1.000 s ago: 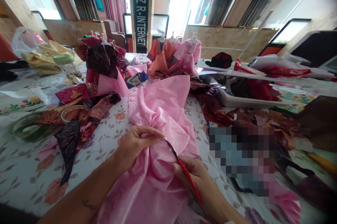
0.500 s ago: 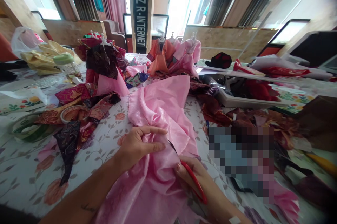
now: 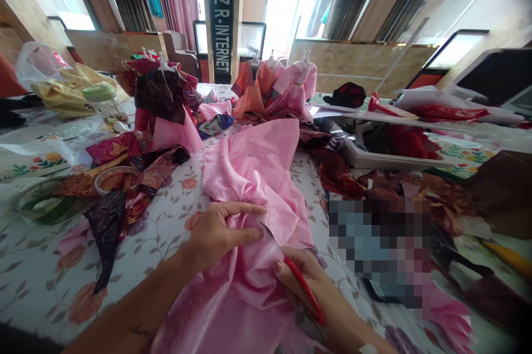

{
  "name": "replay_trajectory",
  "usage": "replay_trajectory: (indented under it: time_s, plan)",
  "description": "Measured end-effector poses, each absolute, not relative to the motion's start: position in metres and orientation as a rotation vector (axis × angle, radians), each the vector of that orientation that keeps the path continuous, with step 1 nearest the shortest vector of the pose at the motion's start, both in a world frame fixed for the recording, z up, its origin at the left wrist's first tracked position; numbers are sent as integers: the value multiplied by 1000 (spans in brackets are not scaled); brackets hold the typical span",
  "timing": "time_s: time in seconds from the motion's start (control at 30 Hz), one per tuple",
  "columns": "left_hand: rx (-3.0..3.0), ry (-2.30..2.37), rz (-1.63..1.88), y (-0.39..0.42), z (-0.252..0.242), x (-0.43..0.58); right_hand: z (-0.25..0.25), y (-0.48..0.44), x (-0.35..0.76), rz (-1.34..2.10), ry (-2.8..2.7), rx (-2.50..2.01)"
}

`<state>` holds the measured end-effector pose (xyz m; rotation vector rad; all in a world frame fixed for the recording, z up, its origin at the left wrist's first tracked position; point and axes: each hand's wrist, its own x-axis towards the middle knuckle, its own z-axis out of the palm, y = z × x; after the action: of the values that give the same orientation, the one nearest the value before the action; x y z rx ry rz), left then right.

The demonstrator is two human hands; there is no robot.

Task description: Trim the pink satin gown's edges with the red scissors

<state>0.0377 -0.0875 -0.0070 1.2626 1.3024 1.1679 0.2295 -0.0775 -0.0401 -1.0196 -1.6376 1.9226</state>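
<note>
A long piece of shiny pink satin cloth (image 3: pixel 253 171) lies bunched down the middle of the floral tablecloth (image 3: pixel 41 265). My left hand (image 3: pixel 216 232) pinches a fold of this cloth between thumb and fingers. My right hand (image 3: pixel 303 282) is closed round red-handled scissors (image 3: pixel 299 279). Their dark blades point up and left into the cloth, just beside my left fingertips. Part of the blades is hidden in the folds.
Brocade scraps (image 3: pixel 120 165) and a roll of tape (image 3: pixel 114 177) lie at the left. Small dressed mannequins (image 3: pixel 291 85) stand behind the cloth, another dark one (image 3: pixel 160 93) at the left. A white tray (image 3: pixel 386 157) with red cloth sits at the right.
My left hand has shifted its pinch a little along the fold. The scissors and my right hand have drawn slightly toward me, and the blades show less.
</note>
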Motion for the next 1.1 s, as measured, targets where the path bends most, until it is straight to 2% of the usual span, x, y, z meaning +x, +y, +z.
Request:
replay_trajectory:
  time_s: [1.1]
  plan:
    - [1250, 1318, 1275, -85, -15, 39, -46, -81, 226, 1948, -1445, -1064]
